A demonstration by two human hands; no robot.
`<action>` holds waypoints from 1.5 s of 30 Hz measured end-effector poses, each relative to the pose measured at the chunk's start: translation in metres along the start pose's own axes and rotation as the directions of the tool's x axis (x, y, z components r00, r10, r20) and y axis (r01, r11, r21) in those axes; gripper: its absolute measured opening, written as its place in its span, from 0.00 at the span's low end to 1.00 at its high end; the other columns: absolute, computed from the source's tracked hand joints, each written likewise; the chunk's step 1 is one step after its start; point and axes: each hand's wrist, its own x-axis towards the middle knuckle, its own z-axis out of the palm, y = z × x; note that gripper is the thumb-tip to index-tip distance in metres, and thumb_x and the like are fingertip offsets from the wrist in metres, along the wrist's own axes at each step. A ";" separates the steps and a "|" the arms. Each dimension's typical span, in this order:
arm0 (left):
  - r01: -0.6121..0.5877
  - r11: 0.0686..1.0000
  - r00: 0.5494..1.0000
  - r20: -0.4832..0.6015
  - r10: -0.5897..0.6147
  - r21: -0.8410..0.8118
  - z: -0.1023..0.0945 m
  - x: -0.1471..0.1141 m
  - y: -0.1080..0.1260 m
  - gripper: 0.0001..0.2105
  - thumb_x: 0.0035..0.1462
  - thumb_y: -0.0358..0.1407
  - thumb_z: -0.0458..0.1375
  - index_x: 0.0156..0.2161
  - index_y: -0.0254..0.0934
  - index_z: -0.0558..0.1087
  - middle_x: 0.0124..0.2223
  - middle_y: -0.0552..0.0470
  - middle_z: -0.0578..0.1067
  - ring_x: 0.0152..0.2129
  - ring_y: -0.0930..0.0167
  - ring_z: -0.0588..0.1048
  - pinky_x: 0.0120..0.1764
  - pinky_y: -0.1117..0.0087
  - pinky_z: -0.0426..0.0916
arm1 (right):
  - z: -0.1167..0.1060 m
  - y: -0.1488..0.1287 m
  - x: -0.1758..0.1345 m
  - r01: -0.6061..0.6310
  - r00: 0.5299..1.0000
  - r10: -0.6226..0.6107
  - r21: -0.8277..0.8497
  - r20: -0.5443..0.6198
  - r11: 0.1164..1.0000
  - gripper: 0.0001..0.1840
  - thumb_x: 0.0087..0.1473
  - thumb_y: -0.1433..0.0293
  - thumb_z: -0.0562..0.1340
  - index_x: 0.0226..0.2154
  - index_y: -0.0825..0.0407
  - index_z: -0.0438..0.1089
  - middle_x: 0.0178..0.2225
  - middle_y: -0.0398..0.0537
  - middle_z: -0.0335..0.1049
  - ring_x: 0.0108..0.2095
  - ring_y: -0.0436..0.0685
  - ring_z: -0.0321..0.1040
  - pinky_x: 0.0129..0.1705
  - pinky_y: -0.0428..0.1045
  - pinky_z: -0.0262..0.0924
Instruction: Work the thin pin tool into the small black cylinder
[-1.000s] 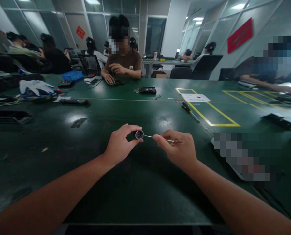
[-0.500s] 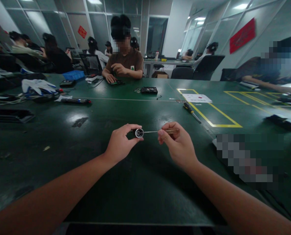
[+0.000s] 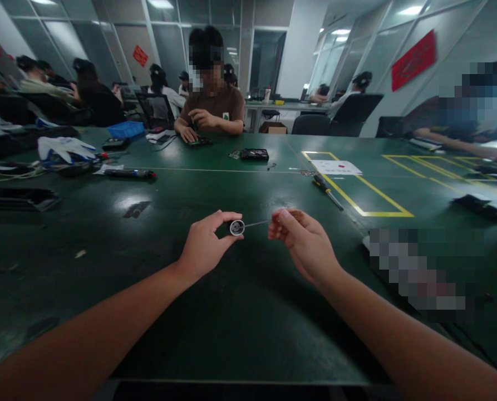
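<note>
Above the near part of the green table, my left hand (image 3: 208, 242) grips a small round part (image 3: 236, 227) between thumb and forefinger; its pale rim and hollow inside face me. What kind of part it is I cannot tell. To its right, my right hand (image 3: 300, 239) is closed around the handle of a thin screwdriver (image 3: 256, 224). Its metal shaft points left, with the tip at the round part's opening. My fingers now hide most of the handle.
A yellow-and-black screwdriver (image 3: 328, 191) lies beyond my right hand, beside yellow tape (image 3: 382, 213). Farther off are a dark boxy device (image 3: 255, 154), a white sheet (image 3: 335, 167), gloves (image 3: 67, 149) and a blue basket (image 3: 126, 129). A co-worker (image 3: 212, 106) sits opposite.
My right hand has turned about the screwdriver handle, its fingers now covering the handle that showed before. The shaft tilts slightly more. My left hand stays nearly still with the round part.
</note>
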 end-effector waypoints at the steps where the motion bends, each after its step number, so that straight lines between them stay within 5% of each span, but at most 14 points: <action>1: -0.003 1.000 1.000 -0.002 0.003 0.002 0.000 0.000 0.000 0.17 0.52 0.28 0.71 0.48 0.41 0.79 0.48 0.51 0.83 0.47 0.63 0.81 0.62 0.51 0.68 | -0.001 0.000 0.001 -0.016 1.000 0.016 0.038 -0.003 0.999 0.16 0.57 0.56 0.69 0.35 0.53 0.75 0.29 0.45 0.73 0.30 0.53 0.72 0.35 0.50 0.71; 4: -0.004 1.000 1.000 -0.007 0.004 0.005 0.000 0.000 -0.001 0.18 0.52 0.29 0.71 0.48 0.41 0.79 0.48 0.51 0.83 0.46 0.63 0.81 0.61 0.51 0.69 | -0.002 -0.002 0.001 0.071 0.997 -0.070 0.009 -0.009 0.997 0.15 0.58 0.57 0.69 0.35 0.52 0.75 0.29 0.45 0.74 0.30 0.52 0.72 0.35 0.50 0.71; 10: 0.010 1.000 1.000 0.004 -0.010 -0.012 -0.001 -0.002 -0.001 0.18 0.53 0.30 0.71 0.49 0.41 0.78 0.47 0.51 0.82 0.45 0.64 0.81 0.50 0.59 0.75 | 0.000 -0.010 -0.014 0.271 0.962 -0.265 -0.347 0.065 0.898 0.14 0.63 0.57 0.65 0.41 0.50 0.74 0.31 0.46 0.78 0.33 0.55 0.77 0.38 0.51 0.73; 20: -0.024 1.000 1.000 0.000 0.024 -0.003 -0.001 -0.002 -0.001 0.17 0.53 0.29 0.71 0.49 0.41 0.78 0.46 0.51 0.82 0.43 0.65 0.80 0.48 0.61 0.74 | 0.001 -0.013 -0.022 0.385 0.920 -0.342 -0.592 0.189 0.708 0.11 0.66 0.61 0.62 0.44 0.50 0.74 0.32 0.47 0.80 0.31 0.56 0.78 0.34 0.50 0.69; 29: 0.006 1.000 1.000 -0.001 -0.006 -0.012 0.000 -0.002 0.000 0.18 0.53 0.30 0.71 0.49 0.41 0.79 0.48 0.50 0.83 0.46 0.64 0.81 0.52 0.60 0.76 | -0.001 -0.012 -0.021 0.430 0.898 -0.382 -0.620 0.219 0.656 0.09 0.66 0.63 0.61 0.44 0.49 0.73 0.33 0.46 0.80 0.32 0.56 0.78 0.35 0.50 0.68; 37: 0.031 0.998 0.999 -0.011 -0.031 -0.064 0.002 -0.002 -0.007 0.18 0.53 0.31 0.71 0.49 0.41 0.79 0.48 0.50 0.83 0.45 0.64 0.82 0.51 0.59 0.77 | 0.003 -0.020 -0.023 0.685 0.727 -0.452 -0.588 0.517 0.430 0.08 0.63 0.70 0.62 0.44 0.48 0.74 0.39 0.49 0.80 0.38 0.57 0.77 0.41 0.52 0.71; 45: -0.004 0.999 1.000 0.002 0.004 -0.033 0.002 -0.002 -0.005 0.18 0.52 0.30 0.71 0.49 0.41 0.79 0.49 0.50 0.83 0.45 0.64 0.82 0.52 0.58 0.76 | 0.003 -0.021 -0.024 0.505 0.828 -0.481 -0.754 0.287 0.420 0.09 0.61 0.61 0.68 0.38 0.49 0.79 0.31 0.46 0.82 0.26 0.55 0.76 0.32 0.49 0.69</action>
